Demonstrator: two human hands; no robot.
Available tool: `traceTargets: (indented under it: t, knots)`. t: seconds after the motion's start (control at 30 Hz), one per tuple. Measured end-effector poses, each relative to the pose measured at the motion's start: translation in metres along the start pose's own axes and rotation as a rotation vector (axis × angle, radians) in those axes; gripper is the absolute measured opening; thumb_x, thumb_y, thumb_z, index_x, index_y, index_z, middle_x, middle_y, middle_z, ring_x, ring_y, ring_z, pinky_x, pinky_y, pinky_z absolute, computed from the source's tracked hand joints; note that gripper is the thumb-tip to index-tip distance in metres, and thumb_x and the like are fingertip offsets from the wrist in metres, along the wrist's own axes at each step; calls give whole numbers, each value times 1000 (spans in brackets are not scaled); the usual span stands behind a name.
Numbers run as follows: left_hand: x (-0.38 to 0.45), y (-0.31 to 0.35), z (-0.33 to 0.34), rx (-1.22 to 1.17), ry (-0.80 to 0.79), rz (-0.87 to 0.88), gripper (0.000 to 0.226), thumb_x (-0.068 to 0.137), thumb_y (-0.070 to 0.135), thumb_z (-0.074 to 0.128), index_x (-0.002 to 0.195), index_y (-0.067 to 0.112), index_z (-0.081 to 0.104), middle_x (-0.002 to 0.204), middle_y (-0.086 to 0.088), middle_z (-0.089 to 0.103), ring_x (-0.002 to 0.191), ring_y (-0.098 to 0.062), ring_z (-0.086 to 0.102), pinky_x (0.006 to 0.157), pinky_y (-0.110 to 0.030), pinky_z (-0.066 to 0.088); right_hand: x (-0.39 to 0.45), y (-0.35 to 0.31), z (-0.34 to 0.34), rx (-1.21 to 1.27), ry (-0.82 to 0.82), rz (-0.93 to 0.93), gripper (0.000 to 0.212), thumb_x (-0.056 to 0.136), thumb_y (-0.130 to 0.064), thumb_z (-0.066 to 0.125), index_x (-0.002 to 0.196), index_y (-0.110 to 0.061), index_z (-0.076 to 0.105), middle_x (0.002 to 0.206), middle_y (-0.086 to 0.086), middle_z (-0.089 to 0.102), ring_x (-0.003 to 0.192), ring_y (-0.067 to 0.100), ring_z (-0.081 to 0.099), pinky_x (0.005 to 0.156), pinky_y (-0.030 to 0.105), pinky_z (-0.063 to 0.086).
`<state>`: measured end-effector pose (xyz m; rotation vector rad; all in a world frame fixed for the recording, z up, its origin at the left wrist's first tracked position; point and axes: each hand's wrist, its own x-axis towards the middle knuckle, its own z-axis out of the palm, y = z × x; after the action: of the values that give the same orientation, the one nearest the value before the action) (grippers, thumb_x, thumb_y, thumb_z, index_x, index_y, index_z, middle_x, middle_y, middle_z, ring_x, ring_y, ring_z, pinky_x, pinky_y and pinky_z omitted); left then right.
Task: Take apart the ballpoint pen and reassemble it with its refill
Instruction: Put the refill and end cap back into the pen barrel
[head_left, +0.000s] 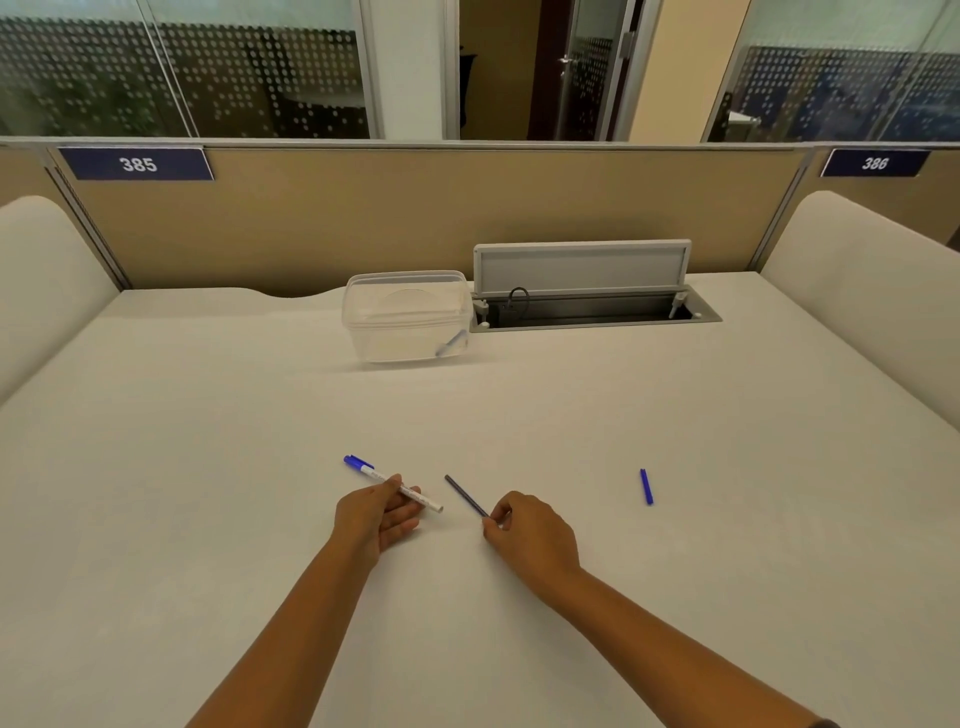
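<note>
Pen barrel (393, 483) with blue cap pinched in left hand (377, 518) near table (208, 467) centre, dark refill (466, 495) pinched by right hand (530, 535) fingertips just right, loose blue piece (646, 486) farther right, clear plastic container (408, 317) far behind, open cable tray (587, 296) beside it.

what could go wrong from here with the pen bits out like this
The thin dark refill, pinched only at its near end by the right hand, may miss the open end of the white pen barrel with blue cap that the left hand holds. The small blue plastic piece lies loose on the white table to the right and could roll off or be forgotten.
</note>
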<state>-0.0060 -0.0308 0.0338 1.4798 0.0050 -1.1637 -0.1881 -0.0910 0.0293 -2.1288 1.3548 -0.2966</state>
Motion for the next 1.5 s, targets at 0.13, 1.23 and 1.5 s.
traceTargets:
  t: [0.13,1.23,1.5]
  knots:
    - [0,0,-1,-12,-8,-1,15,89,19,57,86,5,61,92,-13,68,73,-21,66,42,-23,54,-8,9,-6,223,-109,7,9,81,-32,61,79,-23,61,70,-11,59,63,5,54,58,17,44]
    - [-11,-2,5,-115,53,76,20,91,15,53,96,-4,58,96,-19,64,73,-24,65,45,-22,56,-19,-4,-18,300,-54,-84,10,79,-29,63,79,-19,64,73,-6,63,60,6,53,60,23,48]
    - [-36,-6,52,-346,-90,-29,15,90,9,53,80,-1,57,80,-19,65,52,-19,69,44,-25,56,-8,-17,-37,338,136,-252,27,84,-50,55,78,-24,59,70,-12,58,63,5,52,57,17,41]
